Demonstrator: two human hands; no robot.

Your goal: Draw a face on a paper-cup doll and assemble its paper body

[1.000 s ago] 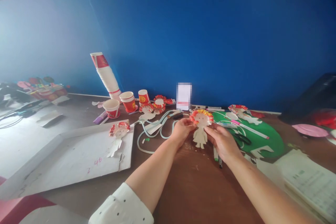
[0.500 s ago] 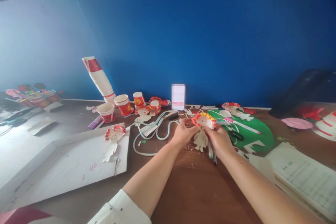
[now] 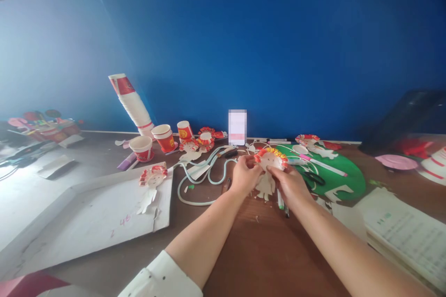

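Observation:
Between my two hands is a paper doll (image 3: 272, 161) with a round white face and a curled red and yellow fringe around its top. Its plain cut-out body (image 3: 265, 185) hangs below the face. My left hand (image 3: 246, 174) pinches the doll at its left edge, fingers closed. On the other side my right hand (image 3: 291, 183) grips it, the thumb lying on the lower face. Just under the right hand lie a green-tipped marker (image 3: 280, 200) and a dark pen, both partly hidden. Another paper doll (image 3: 153, 176) rests on the white board to the left.
A white board (image 3: 87, 222) covers the left side. Paper cups (image 3: 141, 149) and a leaning cup stack (image 3: 134, 109) stand behind it. A pale cable (image 3: 195, 203) loops mid-table. To the right are a green sheet (image 3: 348, 178), black scissors (image 3: 315, 178), a pink marker (image 3: 327, 167) and a notebook (image 3: 407, 227).
The doll's body has come up slightly closer under its face, between my hands. Both hands keep their hold in nearly the same place. The view has shifted a little.

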